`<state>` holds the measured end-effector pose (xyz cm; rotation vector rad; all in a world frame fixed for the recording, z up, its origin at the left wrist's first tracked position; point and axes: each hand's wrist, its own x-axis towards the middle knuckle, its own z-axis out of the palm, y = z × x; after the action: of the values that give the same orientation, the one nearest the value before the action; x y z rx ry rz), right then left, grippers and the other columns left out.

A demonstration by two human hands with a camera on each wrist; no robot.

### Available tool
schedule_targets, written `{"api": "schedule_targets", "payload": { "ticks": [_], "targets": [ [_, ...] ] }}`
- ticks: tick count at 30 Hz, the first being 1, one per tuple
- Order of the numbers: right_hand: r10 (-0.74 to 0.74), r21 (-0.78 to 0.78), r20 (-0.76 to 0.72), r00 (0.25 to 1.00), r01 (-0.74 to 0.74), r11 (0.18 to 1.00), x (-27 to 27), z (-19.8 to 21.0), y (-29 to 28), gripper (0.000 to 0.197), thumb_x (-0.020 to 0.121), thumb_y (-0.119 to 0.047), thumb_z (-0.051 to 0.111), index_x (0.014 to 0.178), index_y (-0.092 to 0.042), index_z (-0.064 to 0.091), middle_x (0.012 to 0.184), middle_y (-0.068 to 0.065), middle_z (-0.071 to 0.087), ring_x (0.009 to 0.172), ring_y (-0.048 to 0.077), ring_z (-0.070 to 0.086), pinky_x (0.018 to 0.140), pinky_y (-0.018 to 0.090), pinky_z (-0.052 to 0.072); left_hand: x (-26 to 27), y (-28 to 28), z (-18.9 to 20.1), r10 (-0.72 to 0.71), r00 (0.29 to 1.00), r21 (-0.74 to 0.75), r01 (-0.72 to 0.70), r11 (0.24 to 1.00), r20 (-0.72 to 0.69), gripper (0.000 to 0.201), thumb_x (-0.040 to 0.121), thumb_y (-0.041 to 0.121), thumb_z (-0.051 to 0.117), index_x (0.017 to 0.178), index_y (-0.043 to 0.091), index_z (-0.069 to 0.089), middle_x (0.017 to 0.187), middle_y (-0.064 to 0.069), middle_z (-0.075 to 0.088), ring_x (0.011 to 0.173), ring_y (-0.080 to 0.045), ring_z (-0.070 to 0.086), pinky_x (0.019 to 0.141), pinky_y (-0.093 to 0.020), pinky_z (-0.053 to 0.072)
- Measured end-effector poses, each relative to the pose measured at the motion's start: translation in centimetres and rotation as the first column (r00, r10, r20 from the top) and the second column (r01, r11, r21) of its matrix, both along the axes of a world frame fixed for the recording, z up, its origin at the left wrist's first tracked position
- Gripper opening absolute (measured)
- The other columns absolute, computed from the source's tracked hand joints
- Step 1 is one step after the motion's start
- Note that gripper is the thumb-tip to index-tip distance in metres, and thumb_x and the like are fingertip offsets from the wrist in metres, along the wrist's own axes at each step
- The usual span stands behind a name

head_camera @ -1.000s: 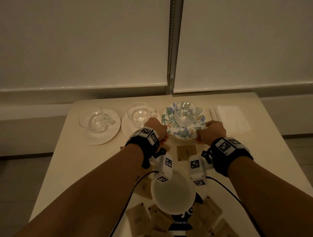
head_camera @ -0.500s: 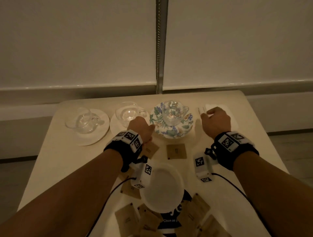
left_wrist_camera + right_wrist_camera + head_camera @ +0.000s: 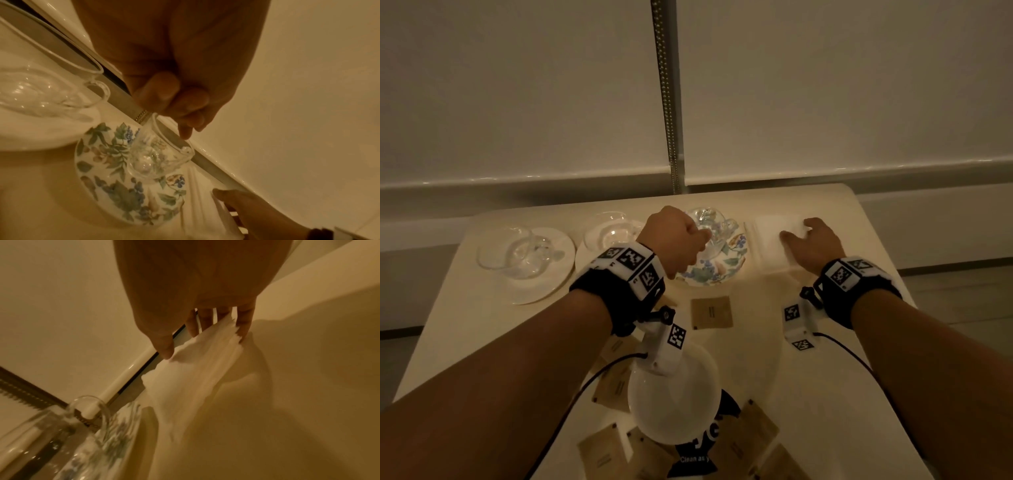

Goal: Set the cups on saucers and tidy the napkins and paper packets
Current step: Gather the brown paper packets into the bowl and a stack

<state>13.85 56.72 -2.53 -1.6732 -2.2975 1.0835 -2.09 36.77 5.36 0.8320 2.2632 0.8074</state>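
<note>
White lettering reading "Clean as y", cut off there, stood on a black printed patch (image 3: 700,452) just below the white bowl (image 3: 673,394). Print on the brown paper packets (image 3: 711,312) was too small to read.

Head cam looks down over my table (image 3: 808,377) toward its far edge; both wrist cams sit close, sharing the floral saucer (image 3: 115,186).

clear glass cup (image 3: 714,228) upright on floral saucer (image 3: 726,263) | two clear glass cups (image 3: 517,253) on white saucers (image 3: 551,277) | white napkin stack (image 3: 774,240) flat, far right | brown paper packets (image 3: 711,312) scattered near
</note>
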Motion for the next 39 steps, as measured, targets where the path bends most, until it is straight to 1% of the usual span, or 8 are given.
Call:
{"api": "schedule_targets", "payload": {
  "ticks": [4, 9, 13, 15, 24, 27, 32, 39],
  "targets": [
    [-0.012, -0.018, -0.028, 1.0, 0.012, 1.0, -0.6, 0.2, 0.3, 0.059, 0.096, -0.046, 0.052, 0.137, -0.004, 0.046, 0.139, 0.015, 0.05, 0.127, 0.031, 0.048, 0.104, 0.037, 0.036, 1.6, 1.1, -0.3, -0.073, 0.996, -0.01, 0.073, 0.997, 0.042, 0.031, 0.094, 0.029, 0.063, 0.075, 0.004, 0.066, 0.061, -0.006, 0.067, 0.036, -0.012, 0.055, 0.039, -0.02, 0.044],
    [0.014, -0.048, -0.055, 0.998, -0.017, 0.999, -0.8, 0.0, 0.4, 0.03, 0.098, -0.043, 0.05, 0.091, -0.015, 0.059, 0.094, 0.004, 0.056, 0.103, 0.028, 0.051, 0.09, 0.034, 0.038, 2.8, 1.7, -0.9, -0.128, 0.99, 0.005, 0.128, 0.992, 0.063, 0.03, 0.095, 0.023, 0.06, 0.071, 0.007, 0.062, 0.06, -0.006, 0.065, 0.034, -0.008, 0.054, 0.037, -0.019, 0.044],
    [0.014, -0.055, -0.005, 1.0, -0.014, 0.998, -1.1, 0.1, -0.2, 0.081, 0.083, -0.047, 0.072, 0.143, -0.005, 0.037, 0.143, 0.014, 0.046, 0.131, 0.032, 0.045, 0.105, 0.039, 0.038, 2.7, 1.7, -1.1, -0.125, 0.99, -0.004, 0.125, 0.992, 0.07, 0.029, 0.096, 0.024, 0.06, 0.072, 0.008, 0.061, 0.062, -0.007, 0.066, 0.037, -0.01, 0.056, 0.039, -0.021, 0.046],
    [0.034, -0.034, 0.07, 0.997, -0.032, 0.999, -1.6, 0.1, -0.4, 0.096, 0.074, -0.048, 0.079, 0.144, -0.004, 0.031, 0.144, 0.015, 0.044, 0.131, 0.032, 0.045, 0.102, 0.038, 0.04, 2.6, 1.7, -1.2, -0.117, 0.99, -0.001, 0.118, 0.993, 0.081, 0.029, 0.096, 0.024, 0.06, 0.071, 0.008, 0.061, 0.063, -0.007, 0.067, 0.036, -0.01, 0.056, 0.039, -0.02, 0.046],
    [-0.03, -0.07, 0.123, 0.992, 0.039, 0.997, -2.4, -0.8, 0.3, 0.087, 0.068, -0.036, 0.087, 0.133, -0.005, 0.038, 0.134, 0.015, 0.051, 0.121, 0.033, 0.052, 0.078, 0.032, 0.039, 2.8, 1.8, -0.9, -0.114, 0.991, -0.014, 0.116, 0.993, 0.074, 0.025, 0.095, 0.023, 0.061, 0.076, 0.007, 0.063, 0.067, -0.009, 0.069, 0.039, -0.01, 0.058, 0.04, -0.021, 0.047],
    [-0.041, -0.039, 0.136, 0.99, 0.047, 0.998, -1.7, -0.3, 1.2, 0.088, 0.071, -0.034, 0.086, 0.136, -0.003, 0.035, 0.137, 0.016, 0.048, 0.123, 0.034, 0.05, 0.082, 0.034, 0.041, 3.5, 2.3, -0.8, -0.143, 0.987, 0.001, 0.143, 0.99, 0.073, 0.022, 0.095, 0.023, 0.061, 0.081, 0.006, 0.064, 0.073, -0.012, 0.07, 0.05, -0.015, 0.063, 0.048, -0.027, 0.056],
    [-0.034, -0.006, 0.047, 0.998, 0.034, 0.999, -0.1, -0.1, 2.0, 0.08, 0.084, -0.04, 0.072, 0.143, -0.003, 0.033, 0.145, 0.016, 0.042, 0.13, 0.034, 0.045, 0.099, 0.038, 0.041, 5.7, 4.3, -1.6, -0.275, 0.961, -0.093, 0.275, 0.957, 0.014, 0.029, 0.095, 0.027, 0.058, 0.12, 0.013, 0.056, 0.116, -0.006, 0.064, 0.105, -0.022, 0.062, 0.093, -0.039, 0.052],
    [-0.027, -0.051, -0.166, 0.986, 0.018, 0.999, 0.4, -0.1, 1.6, 0.062, 0.099, -0.046, 0.046, 0.144, -0.004, 0.039, 0.151, 0.014, 0.04, 0.138, 0.031, 0.038, 0.112, 0.04, 0.029, 7.5, 7.6, -2.3, -0.308, 0.949, -0.268, 0.281, 0.922, -0.066, 0.043, 0.098, 0.023, 0.051, 0.136, 0.007, 0.039, 0.135, -0.012, 0.051, 0.119, -0.026, 0.053, 0.08, -0.026, 0.039]
  ]
}}
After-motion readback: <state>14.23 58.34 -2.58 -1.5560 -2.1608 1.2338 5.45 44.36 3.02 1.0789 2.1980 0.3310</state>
